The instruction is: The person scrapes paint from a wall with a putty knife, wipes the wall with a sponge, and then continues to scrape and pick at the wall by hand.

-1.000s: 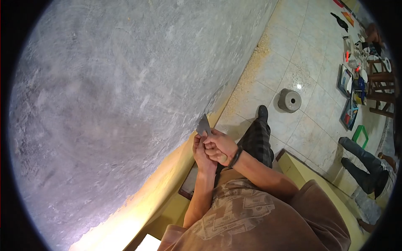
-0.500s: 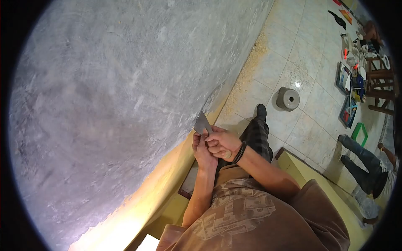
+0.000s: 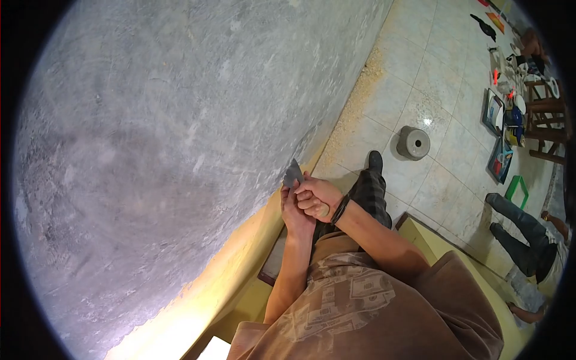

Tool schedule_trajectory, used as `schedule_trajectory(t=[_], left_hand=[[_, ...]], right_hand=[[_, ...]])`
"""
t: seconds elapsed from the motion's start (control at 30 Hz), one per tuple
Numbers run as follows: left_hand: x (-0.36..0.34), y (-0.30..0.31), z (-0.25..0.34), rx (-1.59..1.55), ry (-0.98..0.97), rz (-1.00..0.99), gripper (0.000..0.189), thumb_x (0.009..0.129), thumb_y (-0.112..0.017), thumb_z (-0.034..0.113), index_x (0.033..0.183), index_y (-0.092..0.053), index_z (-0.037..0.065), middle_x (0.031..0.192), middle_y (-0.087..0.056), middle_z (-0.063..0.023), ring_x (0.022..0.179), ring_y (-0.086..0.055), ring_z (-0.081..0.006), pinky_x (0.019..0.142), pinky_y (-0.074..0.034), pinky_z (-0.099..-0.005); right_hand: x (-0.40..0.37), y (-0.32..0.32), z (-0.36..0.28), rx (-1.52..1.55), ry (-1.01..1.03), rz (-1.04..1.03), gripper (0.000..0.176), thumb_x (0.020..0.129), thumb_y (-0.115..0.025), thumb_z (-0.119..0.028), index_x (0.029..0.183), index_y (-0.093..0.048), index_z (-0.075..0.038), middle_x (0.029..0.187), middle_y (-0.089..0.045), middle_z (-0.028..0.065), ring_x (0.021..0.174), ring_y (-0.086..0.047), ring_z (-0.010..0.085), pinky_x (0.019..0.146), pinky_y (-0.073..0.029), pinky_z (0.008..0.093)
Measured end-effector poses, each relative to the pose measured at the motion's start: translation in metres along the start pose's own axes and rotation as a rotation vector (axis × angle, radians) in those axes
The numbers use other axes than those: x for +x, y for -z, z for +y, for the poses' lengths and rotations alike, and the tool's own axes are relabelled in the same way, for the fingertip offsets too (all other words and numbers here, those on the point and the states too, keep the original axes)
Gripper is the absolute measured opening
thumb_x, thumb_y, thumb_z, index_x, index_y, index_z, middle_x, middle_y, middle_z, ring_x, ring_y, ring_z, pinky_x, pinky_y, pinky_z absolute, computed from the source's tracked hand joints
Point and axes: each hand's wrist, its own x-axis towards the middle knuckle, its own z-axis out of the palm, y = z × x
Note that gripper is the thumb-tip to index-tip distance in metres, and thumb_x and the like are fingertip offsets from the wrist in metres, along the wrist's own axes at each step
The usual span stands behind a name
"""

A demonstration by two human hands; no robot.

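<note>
A putty knife with a flat grey blade is held close to the scraped wall, its blade overlapping the wall's lower edge in this view. My right hand, with dark bands at the wrist, is closed around the handle, which the fingers hide. Just left of it, my left hand is also closed on the knife, fingers at the base of the blade. Bare grey patches cover most of the wall, and a yellow painted strip runs along its edge.
Crumbs of debris line the wall's foot on the tiled floor. A round grey stool stands near my foot. At the right are paint trays, a wooden stool, a green frame and another person. A yellow ledge is beside me.
Both hands and the putty knife have shifted slightly right, with the blade tilted a little differently. The other person's arm at the right has moved.
</note>
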Motion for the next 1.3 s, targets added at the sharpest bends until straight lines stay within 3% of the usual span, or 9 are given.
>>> schedule_trajectory(t=[0.33, 0.47, 0.5, 0.6, 0.7, 0.77, 0.93, 1.07, 1.3], left_hand=[[0.009, 0.012, -0.005, -0.033, 0.052, -0.052, 0.027, 0.095, -0.049, 0.017, 0.114, -0.055, -0.001, 0.103, -0.064, -0.0128, 0.087, -0.063, -0.0186, 0.072, -0.055, -0.029], [-0.004, 0.0, 0.002, 0.126, -0.096, 0.163, 0.029, 0.096, -0.045, 0.016, 0.116, -0.053, -0.003, 0.106, -0.064, -0.0145, 0.079, -0.065, -0.0166, 0.063, -0.055, -0.0251], [0.012, 0.03, 0.003, 0.021, 0.006, -0.074, 0.028, 0.096, -0.044, 0.016, 0.114, -0.054, -0.003, 0.1, -0.064, -0.012, 0.076, -0.063, -0.0154, 0.062, -0.054, -0.025], [0.006, 0.019, -0.002, -0.114, 0.132, -0.162, 0.028, 0.097, -0.043, 0.017, 0.107, -0.056, -0.006, 0.077, -0.06, -0.004, 0.066, -0.057, -0.0123, 0.054, -0.05, -0.0244], [-0.015, -0.044, 0.006, 0.08, 0.021, 0.179, 0.031, 0.098, -0.041, 0.019, 0.1, -0.058, -0.007, 0.068, -0.052, -0.0006, 0.061, -0.052, -0.0114, 0.049, -0.046, -0.0238], [-0.018, -0.063, 0.008, -0.08, 0.081, 0.336, 0.033, 0.097, -0.041, 0.026, 0.097, -0.058, -0.003, 0.082, -0.062, -0.0081, 0.068, -0.059, -0.0148, 0.059, -0.052, -0.0242], [0.062, 0.125, -0.043, -0.063, -0.011, -0.405, 0.044, 0.098, -0.044, 0.032, 0.127, -0.045, -0.002, 0.077, -0.054, -0.0034, 0.06, -0.051, -0.011, 0.052, -0.048, -0.021], [0.033, 0.059, -0.028, 0.071, -0.049, -0.049, 0.039, 0.099, -0.041, 0.03, 0.112, -0.054, -0.004, 0.068, -0.051, -0.0012, 0.051, -0.048, -0.0119, 0.043, -0.044, -0.0216], [0.013, 0.008, -0.008, 0.021, 0.048, 0.033, 0.036, 0.098, -0.041, 0.029, 0.107, -0.056, -0.004, 0.069, -0.053, -0.002, 0.054, -0.05, -0.0123, 0.045, -0.045, -0.0222]], right_hand=[[0.001, -0.001, 0.011, -0.064, 0.135, 0.041, 0.014, 0.088, -0.046, -0.005, 0.078, -0.048, -0.015, 0.056, -0.038, -0.0035, 0.036, -0.033, 0.0075, 0.03, -0.023, 0.0225], [0.007, -0.006, 0.014, -0.028, 0.069, 0.052, 0.009, 0.089, -0.046, -0.008, 0.081, -0.047, -0.012, 0.055, -0.035, -0.0027, 0.037, -0.033, 0.0093, 0.03, -0.024, 0.0242], [0.022, 0.006, 0.015, 0.125, 0.044, 0.037, 0.016, 0.087, -0.048, -0.005, 0.074, -0.047, -0.015, 0.055, -0.038, -0.0039, 0.036, -0.032, 0.0069, 0.028, -0.024, 0.0227], [0.015, 0.009, 0.014, 0.026, 0.068, 0.053, 0.016, 0.087, -0.049, -0.006, 0.073, -0.046, -0.014, 0.054, -0.038, -0.004, 0.036, -0.032, 0.007, 0.028, -0.024, 0.0228], [-0.021, -0.031, 0.013, -0.14, 0.068, 0.065, 0.015, 0.087, -0.049, -0.006, 0.074, -0.046, -0.014, 0.054, -0.038, -0.0042, 0.035, -0.032, 0.0075, 0.028, -0.024, 0.0225], [-0.008, -0.018, 0.013, -0.069, 0.046, 0.071, 0.015, 0.087, -0.048, -0.007, 0.075, -0.046, -0.015, 0.054, -0.038, -0.0042, 0.034, -0.032, 0.0074, 0.027, -0.023, 0.0224], [0.005, 0.002, 0.016, -0.027, 0.06, 0.026, 0.015, 0.087, -0.047, -0.009, 0.076, -0.046, -0.019, 0.056, -0.037, -0.005, 0.035, -0.032, 0.0082, 0.03, -0.024, 0.024], [0.009, 0.014, 0.021, 0.024, 0.08, -0.048, 0.021, 0.084, -0.048, -0.006, 0.068, -0.044, -0.019, 0.055, -0.036, -0.0062, 0.035, -0.034, 0.0081, 0.029, -0.023, 0.0232], [0.011, 0.0, 0.013, 0.072, 0.1, 0.011, 0.022, 0.084, -0.048, -0.004, 0.066, -0.044, -0.016, 0.053, -0.035, -0.0049, 0.034, -0.032, 0.0084, 0.028, -0.023, 0.023]])
